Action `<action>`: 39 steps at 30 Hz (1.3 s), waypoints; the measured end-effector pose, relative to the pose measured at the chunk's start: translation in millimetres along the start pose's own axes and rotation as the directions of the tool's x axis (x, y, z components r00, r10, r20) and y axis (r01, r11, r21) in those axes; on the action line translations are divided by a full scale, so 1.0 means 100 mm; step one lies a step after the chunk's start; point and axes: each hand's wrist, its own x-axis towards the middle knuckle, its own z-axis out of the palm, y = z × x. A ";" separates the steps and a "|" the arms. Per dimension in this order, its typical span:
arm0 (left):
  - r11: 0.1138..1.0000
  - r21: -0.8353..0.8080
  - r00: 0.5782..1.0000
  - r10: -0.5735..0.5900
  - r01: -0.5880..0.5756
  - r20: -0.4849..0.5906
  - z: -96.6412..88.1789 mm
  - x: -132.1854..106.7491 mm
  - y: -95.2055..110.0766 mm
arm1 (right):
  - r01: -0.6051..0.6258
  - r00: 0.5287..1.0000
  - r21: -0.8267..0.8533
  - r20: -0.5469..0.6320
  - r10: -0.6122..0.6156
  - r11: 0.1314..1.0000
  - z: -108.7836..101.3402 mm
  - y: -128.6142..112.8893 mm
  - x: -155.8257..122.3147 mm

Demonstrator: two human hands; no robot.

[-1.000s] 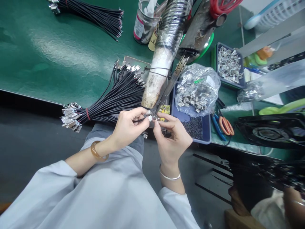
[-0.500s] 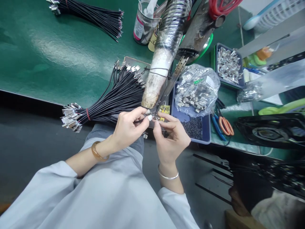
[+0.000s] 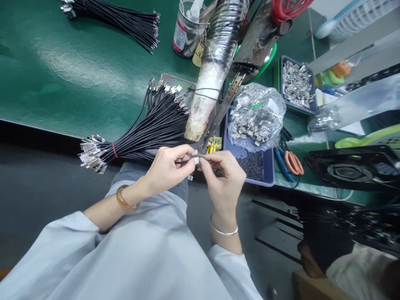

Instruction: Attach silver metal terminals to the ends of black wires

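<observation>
My left hand [image 3: 168, 166] pinches a thin black cable [image 3: 182, 162] near its end, with white wrapping on the thumb and index tips. My right hand [image 3: 223, 173] is closed in a pinch right against those fingertips; the small piece between its finger and thumb is too covered to make out. Behind the left hand lies a thick bundle of black cables [image 3: 150, 125], tied with a red band and bearing metal connectors at its end. Just above both hands are the tip of a dark metal arm [image 3: 215, 125] and a small yellow part [image 3: 213, 146].
A wrapped duct [image 3: 208, 79] slants down over the bench. On the right, a blue tray [image 3: 270, 171] holds a bag of connectors [image 3: 256, 116] and small black pieces. Beyond are a connector bin [image 3: 296, 85], pliers [image 3: 284, 164], a black fan [image 3: 353, 168] and a jar [image 3: 186, 35]. Another person sits lower right.
My right hand has moved slightly left, its thumb and index closing together against the left fingertips. The left hand stays almost in place; the view has shifted a little.
</observation>
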 end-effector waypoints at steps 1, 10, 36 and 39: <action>1.000 -0.003 1.000 -0.012 0.012 0.002 0.00 0.00 0.00 | -0.002 1.000 -0.026 -0.014 0.002 1.000 0.01 0.00 -0.01; 0.995 -0.089 0.999 -0.037 0.035 -0.030 0.00 0.02 0.01 | -0.232 0.962 0.306 -0.066 0.264 0.923 0.08 0.00 -0.09; 0.994 0.082 0.989 0.085 -0.076 -0.120 0.05 0.02 0.01 | -0.175 0.979 0.120 -0.082 0.185 0.977 0.05 -0.06 -0.05; 0.995 0.082 0.989 0.075 -0.065 -0.126 0.05 0.03 0.02 | -0.108 0.988 0.061 -0.108 0.114 0.992 0.06 -0.07 -0.04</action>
